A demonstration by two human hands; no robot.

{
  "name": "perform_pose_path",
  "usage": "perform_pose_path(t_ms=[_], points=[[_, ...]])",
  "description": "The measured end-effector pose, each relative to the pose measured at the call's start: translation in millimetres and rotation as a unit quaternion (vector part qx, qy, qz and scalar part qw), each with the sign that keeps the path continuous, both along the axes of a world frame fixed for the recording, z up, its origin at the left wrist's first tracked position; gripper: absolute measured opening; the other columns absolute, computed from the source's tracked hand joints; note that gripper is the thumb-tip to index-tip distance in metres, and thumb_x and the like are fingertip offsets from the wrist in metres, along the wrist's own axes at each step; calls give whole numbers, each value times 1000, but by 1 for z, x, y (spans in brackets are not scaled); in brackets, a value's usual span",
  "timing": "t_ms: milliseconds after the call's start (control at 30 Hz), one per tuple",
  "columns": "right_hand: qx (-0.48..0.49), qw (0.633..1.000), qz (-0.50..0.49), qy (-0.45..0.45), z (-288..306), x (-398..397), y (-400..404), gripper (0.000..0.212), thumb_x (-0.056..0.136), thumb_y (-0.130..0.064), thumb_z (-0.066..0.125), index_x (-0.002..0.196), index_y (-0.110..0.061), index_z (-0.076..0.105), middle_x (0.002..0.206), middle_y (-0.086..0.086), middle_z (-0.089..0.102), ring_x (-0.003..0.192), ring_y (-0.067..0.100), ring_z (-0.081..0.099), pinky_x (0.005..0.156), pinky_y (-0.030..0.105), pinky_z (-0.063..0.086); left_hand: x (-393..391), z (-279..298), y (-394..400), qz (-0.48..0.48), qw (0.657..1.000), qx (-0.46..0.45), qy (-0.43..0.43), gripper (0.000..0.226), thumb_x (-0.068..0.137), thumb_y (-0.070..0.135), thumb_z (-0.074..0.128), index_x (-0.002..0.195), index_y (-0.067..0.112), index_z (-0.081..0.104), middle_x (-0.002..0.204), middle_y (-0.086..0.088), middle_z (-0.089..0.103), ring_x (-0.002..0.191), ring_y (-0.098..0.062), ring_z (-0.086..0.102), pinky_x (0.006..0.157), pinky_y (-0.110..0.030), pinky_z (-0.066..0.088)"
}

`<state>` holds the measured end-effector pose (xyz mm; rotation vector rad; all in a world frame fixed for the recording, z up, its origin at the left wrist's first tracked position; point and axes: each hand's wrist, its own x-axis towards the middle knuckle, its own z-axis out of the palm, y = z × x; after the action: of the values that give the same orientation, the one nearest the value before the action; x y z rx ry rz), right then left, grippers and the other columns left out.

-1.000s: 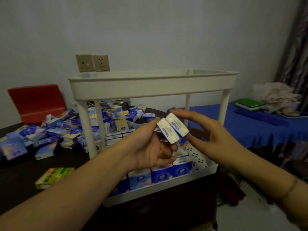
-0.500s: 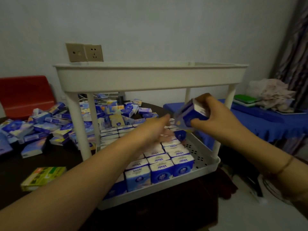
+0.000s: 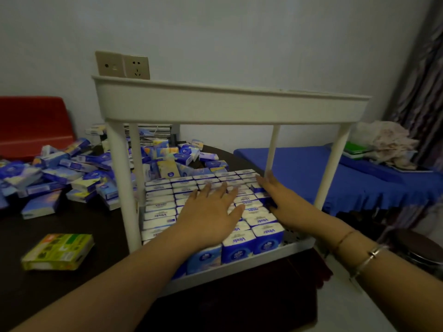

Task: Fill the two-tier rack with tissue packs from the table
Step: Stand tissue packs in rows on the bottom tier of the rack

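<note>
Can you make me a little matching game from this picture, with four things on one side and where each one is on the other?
Things:
1. left hand
2. green-yellow box
3. loose pile of packs
4. wall sockets

Places:
A. behind the rack's top tier, on the wall
B. alone on the dark table, left of the rack
C. flat on the packs in the lower tier
D. heaped on the table, further back on the left

Pairs: 1-C, 2-B, 3-D, 4-A

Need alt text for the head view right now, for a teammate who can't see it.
Both hands, left hand and right hand, lie flat with straight fingers on the rows of tissue packs in the white rack's lower tier. Loose packs are piled on the dark table to the left.
</note>
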<state>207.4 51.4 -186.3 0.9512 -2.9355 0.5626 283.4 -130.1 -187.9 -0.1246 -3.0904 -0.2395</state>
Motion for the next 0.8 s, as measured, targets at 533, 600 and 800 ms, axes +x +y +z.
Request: perform_pose_path(t_ms=[533, 600, 800], points=[[-4, 999, -15, 42, 25, 42, 7, 73, 88, -8, 57, 147, -30, 20, 157, -5, 16, 142, 16, 22, 111, 33, 33, 27, 19, 6, -11, 963, 32, 268, 31, 98, 36, 38, 103, 23, 66, 100, 3, 68, 93, -16, 59, 86, -31, 42], [-18, 997, -10, 73, 36, 67, 5, 59, 89, -1, 47, 140, -28, 35, 150, -6, 30, 137, 13, 30, 108, 30, 36, 38, 23, 3, -6, 958, 100, 267, 29, 98, 33, 41, 112, 24, 64, 110, 5, 66, 100, -14, 58, 86, -29, 42], [-122, 985, 26, 120, 53, 129, -31, 28, 90, -9, 47, 103, -31, 59, 106, -15, 61, 94, 0, 56, 83, 25, 51, 108, 32, -32, -75, 954, 160, 244, 27, 97, 30, 44, 121, 34, 55, 123, 18, 56, 115, -1, 49, 97, -21, 39]])
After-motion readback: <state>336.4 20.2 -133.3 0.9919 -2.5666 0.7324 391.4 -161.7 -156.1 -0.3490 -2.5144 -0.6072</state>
